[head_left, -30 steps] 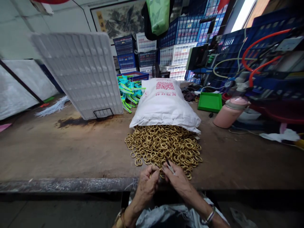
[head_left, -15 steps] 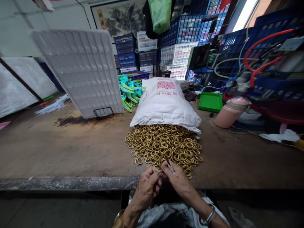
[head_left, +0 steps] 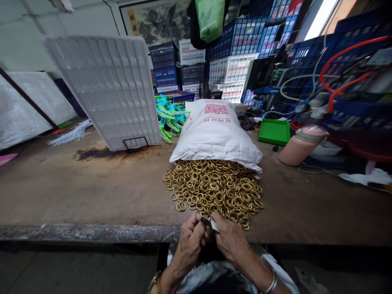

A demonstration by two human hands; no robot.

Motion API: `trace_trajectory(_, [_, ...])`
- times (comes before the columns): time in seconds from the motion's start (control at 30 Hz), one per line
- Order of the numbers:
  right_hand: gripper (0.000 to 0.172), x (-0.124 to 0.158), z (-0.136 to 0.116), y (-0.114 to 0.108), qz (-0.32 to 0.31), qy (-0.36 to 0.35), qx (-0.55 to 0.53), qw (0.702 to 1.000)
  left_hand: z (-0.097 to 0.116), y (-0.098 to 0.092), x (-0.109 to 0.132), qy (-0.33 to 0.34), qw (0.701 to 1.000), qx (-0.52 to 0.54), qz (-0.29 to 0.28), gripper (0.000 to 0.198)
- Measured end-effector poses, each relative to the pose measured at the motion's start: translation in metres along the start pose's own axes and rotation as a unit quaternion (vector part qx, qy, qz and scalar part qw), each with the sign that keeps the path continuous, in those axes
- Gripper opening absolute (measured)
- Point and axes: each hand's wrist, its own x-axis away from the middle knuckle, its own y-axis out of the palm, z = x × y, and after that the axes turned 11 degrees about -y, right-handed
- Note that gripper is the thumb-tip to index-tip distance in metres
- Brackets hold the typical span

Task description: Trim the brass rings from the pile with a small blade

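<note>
Near the table's front edge, my right hand (head_left: 231,239) is closed around a small knife (head_left: 214,225) with a pale handle. The dark blade points left, towards my left hand (head_left: 190,237). My left fingers are pinched together on a brass-coloured ring (head_left: 198,213), mostly hidden by the fingertips. The blade lies close to that ring; whether they touch, I cannot tell. Just beyond both hands spreads a heap of brass-coloured rings (head_left: 214,185), spilling from the mouth of a white sack (head_left: 214,139) with red print.
On the left of the wooden table (head_left: 92,192) stands a white ribbed panel (head_left: 107,94). Turquoise and green pieces (head_left: 171,116) lie behind the sack. To the right are a green tray (head_left: 274,131) and a pink bottle (head_left: 301,145). Stacked crates (head_left: 234,69) fill the back.
My right hand has turned the knife from pointing up and away to pointing left, bringing its blade to my left fingertips. The view has shifted slightly.
</note>
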Motion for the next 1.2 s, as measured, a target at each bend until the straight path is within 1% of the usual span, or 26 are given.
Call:
trace_trajectory(0.1, [0.025,-0.003,0.006,-0.005,0.01,0.02,0.044,0.999,0.004,-0.001,0.01,-0.02,1.0,0.003,0.005,0.031])
trace_trajectory(0.2, [0.021,-0.003,0.019,-0.012,0.026,0.058,0.099,0.993,0.011,-0.006,0.021,-0.041,0.998,0.048,-0.007,0.026])
trace_trajectory(0.3, [0.025,0.002,0.027,-0.014,0.045,0.041,0.112,0.992,0.016,-0.013,0.023,-0.048,0.991,0.122,0.001,0.025])
trace_trajectory(0.37, [0.025,0.006,0.026,-0.01,0.056,0.021,0.096,0.994,0.017,-0.017,0.02,-0.046,0.986,0.158,0.007,0.027])
trace_trajectory(0.43, [0.024,0.009,0.023,-0.003,0.06,0.011,0.071,0.996,0.015,-0.018,0.017,-0.038,0.984,0.174,0.004,0.027])
trace_trajectory(0.57, [0.026,0.012,0.017,0.009,0.038,0.011,0.054,0.998,0.011,-0.02,0.014,-0.035,0.983,0.18,-0.006,0.024])
trace_trajectory(0.67, [0.029,0.01,0.015,0.01,0.017,0.028,0.066,0.997,0.011,-0.022,0.015,-0.048,0.978,0.203,-0.02,0.022])
trace_trajectory(0.77, [0.029,0.009,0.012,0.008,0.009,0.042,0.08,0.996,0.01,-0.025,0.014,-0.067,0.969,0.234,-0.042,0.025])
trace_trajectory(0.87, [0.029,0.008,0.011,0.009,0.005,0.046,0.098,0.994,0.008,-0.027,0.013,-0.086,0.958,0.265,-0.062,0.024])
trace_trajectory(0.93, [0.03,0.009,0.012,0.011,0.014,0.042,0.1,0.994,0.007,-0.027,0.011,-0.094,0.954,0.28,-0.058,0.02])
trace_trajectory(1.07, [0.027,0.009,0.021,0.014,0.047,0.04,0.047,0.997,0.003,-0.026,0.005,-0.098,0.956,0.276,-0.032,0.022])
trace_trajectory(1.17, [0.017,0.006,0.023,0.01,0.071,0.04,-0.054,0.995,-0.001,-0.023,-0.001,-0.081,0.967,0.238,-0.031,0.022])
trace_trajectory(1.2, [0.017,0.004,0.021,0.007,0.078,0.036,-0.096,0.992,-0.002,-0.022,-0.003,-0.073,0.972,0.221,-0.029,0.022])
